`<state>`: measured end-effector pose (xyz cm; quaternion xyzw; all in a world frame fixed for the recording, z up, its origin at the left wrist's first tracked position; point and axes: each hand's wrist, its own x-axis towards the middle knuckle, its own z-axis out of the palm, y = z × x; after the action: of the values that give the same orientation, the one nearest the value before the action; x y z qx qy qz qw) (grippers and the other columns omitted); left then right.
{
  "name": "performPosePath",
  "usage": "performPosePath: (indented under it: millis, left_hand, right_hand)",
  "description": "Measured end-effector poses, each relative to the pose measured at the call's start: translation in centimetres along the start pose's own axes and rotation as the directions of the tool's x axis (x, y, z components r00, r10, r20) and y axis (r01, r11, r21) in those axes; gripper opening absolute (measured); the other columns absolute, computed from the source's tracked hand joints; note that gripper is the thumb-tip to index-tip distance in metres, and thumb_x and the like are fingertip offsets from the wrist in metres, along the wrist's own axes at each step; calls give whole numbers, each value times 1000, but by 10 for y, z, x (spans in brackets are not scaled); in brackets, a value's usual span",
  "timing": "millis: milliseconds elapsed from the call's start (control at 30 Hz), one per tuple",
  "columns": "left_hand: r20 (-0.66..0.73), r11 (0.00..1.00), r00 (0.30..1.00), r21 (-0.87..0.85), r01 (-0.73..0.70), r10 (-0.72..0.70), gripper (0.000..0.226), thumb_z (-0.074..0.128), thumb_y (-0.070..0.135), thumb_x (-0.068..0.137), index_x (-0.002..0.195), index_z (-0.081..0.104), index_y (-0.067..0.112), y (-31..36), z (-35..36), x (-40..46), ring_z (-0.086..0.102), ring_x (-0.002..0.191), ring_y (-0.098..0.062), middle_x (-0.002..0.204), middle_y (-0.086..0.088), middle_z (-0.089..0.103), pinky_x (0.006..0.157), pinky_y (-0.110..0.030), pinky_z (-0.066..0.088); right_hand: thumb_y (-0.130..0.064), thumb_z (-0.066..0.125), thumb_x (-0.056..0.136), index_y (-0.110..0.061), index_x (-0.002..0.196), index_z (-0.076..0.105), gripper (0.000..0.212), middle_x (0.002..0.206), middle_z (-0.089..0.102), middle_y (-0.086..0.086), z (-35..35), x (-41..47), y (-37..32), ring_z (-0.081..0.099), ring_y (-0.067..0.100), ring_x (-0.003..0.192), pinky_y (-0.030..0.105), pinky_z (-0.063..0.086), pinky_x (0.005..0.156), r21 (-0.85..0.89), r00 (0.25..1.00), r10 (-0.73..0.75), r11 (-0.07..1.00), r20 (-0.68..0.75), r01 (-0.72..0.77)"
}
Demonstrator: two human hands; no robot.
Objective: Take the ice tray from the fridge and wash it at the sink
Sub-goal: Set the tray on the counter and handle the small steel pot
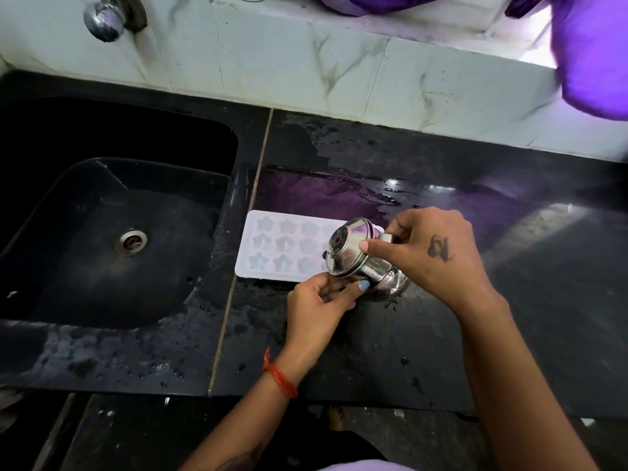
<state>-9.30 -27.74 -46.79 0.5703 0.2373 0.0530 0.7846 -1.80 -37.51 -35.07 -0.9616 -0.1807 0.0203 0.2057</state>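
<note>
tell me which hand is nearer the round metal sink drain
Left. The left hand is just right of the black sink, nearer the round metal drain; the right hand is farther right, over the counter.

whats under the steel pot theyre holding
The white ice tray lies on the wet counter beneath the tilted steel pot. The pot and hands cover the tray's right end.

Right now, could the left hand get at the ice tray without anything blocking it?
Probably not at once: the left hand and right hand both grip a steel container hanging over the ice tray. The tray's left part lies uncovered close by.
</note>
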Motion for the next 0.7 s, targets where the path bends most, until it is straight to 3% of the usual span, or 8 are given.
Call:
performPosePath:
  millis: [67,200,333,533,700]
  left_hand:
    - [2,1000,1000,2,-3,3,18,76,11,75,92,72,9,1,2,0,71,84,-14,89,-7,75,74,-31,57]
    - [-21,998,999,53,-32,33,16,78,13,74,90,73,12,2,4,0,71,82,-13,86,-4,76,79,-36,57]
    - [-67,979,992,181,-90,104,18,81,23,71,87,75,18,2,5,0,72,79,-8,81,4,76,81,-41,58]
    - [-98,934,975,320,-160,200,22,82,33,68,84,75,20,5,11,1,70,72,-2,75,8,75,76,-38,58]
    - [-55,946,984,289,-147,170,21,82,32,68,84,75,21,1,15,2,71,73,-7,76,7,75,75,-42,58]
  right_hand:
    - [-49,73,74,-19,61,60,35,56,64,-4,0,1,1,56,5,56,13,32,52,-9,1000,-5,1000,-6,5]
    - [-48,74,73,-18,61,63,35,54,64,-3,-2,2,6,55,-1,52,7,35,50,29,1000,8,1000,-6,-8]
    - [-48,77,69,-14,64,67,35,59,66,-2,-3,6,16,61,11,61,24,42,58,148,999,42,988,17,-44]
    - [-50,78,63,-16,62,69,35,61,68,0,-4,6,33,64,14,63,32,50,64,292,993,110,949,41,-117]
    - [-51,78,63,-18,60,68,34,56,66,-3,-6,3,37,56,2,53,24,45,57,283,990,137,949,31,-140]
